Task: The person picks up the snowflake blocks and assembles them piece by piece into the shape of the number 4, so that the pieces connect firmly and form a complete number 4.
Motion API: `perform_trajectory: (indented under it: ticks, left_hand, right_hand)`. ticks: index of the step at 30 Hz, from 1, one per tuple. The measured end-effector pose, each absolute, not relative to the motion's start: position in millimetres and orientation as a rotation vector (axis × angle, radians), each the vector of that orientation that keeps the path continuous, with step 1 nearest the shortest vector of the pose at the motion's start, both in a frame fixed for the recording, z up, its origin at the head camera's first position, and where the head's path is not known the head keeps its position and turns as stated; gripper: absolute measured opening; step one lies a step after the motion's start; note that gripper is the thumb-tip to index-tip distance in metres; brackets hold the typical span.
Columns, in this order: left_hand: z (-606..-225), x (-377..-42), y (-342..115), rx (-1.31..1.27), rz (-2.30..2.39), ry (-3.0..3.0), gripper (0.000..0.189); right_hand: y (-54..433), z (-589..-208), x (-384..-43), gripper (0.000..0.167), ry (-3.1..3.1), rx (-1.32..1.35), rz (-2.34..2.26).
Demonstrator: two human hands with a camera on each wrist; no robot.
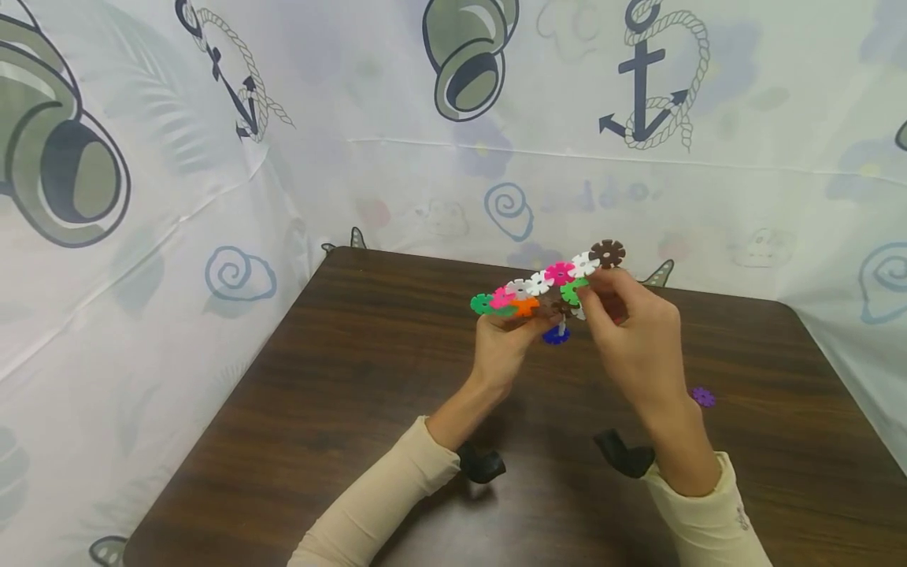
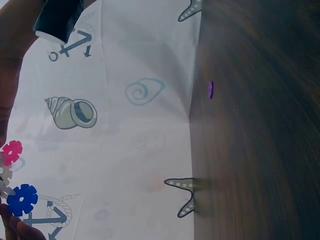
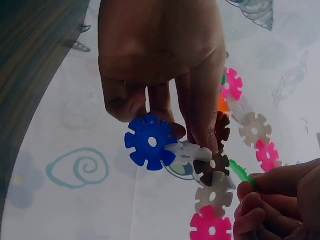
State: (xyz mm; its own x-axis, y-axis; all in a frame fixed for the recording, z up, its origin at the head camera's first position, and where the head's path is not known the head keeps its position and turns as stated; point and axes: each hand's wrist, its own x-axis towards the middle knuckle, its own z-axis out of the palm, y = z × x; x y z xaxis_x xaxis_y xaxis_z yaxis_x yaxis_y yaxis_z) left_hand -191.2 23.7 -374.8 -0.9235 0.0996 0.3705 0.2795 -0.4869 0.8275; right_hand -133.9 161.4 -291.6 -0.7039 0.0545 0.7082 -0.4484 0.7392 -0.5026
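Observation:
Both hands are raised over the table around a chain of notched plastic discs (image 1: 520, 289) in green, pink, white, orange and brown. My left hand (image 1: 496, 350) grips the chain, its fingertips by the brown disc (image 3: 206, 172) in the right wrist view. From that part a white disc (image 3: 186, 152) and a blue disc (image 3: 151, 142) stick out sideways. Between thumb and finger my right hand (image 1: 641, 339) pinches a green disc (image 1: 572, 292), seen nearly edge-on in the right wrist view, its edge close to the brown disc.
A purple notched disc (image 1: 703, 396) lies on the dark wooden table (image 1: 340, 394), right of the right wrist. Black devices (image 1: 482, 465) sit at both wrists. A printed cloth (image 1: 397, 189) hangs behind and at the sides.

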Motion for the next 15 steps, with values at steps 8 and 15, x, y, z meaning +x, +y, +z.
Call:
perform_trajectory:
  ticks: [8,15]
  left_hand:
    - [-375.7,-192.7,25.7,-0.521,-2.582,-1.511,0.027]
    - [-376.2,-192.0,26.9,-0.505,-2.591,-1.476,0.027]
  right_hand:
    - [157.9,-289.3,-136.5,0.009,-2.169,0.399,0.641]
    - [158.4,-293.3,-140.6,0.010,-2.214,0.466,0.576]
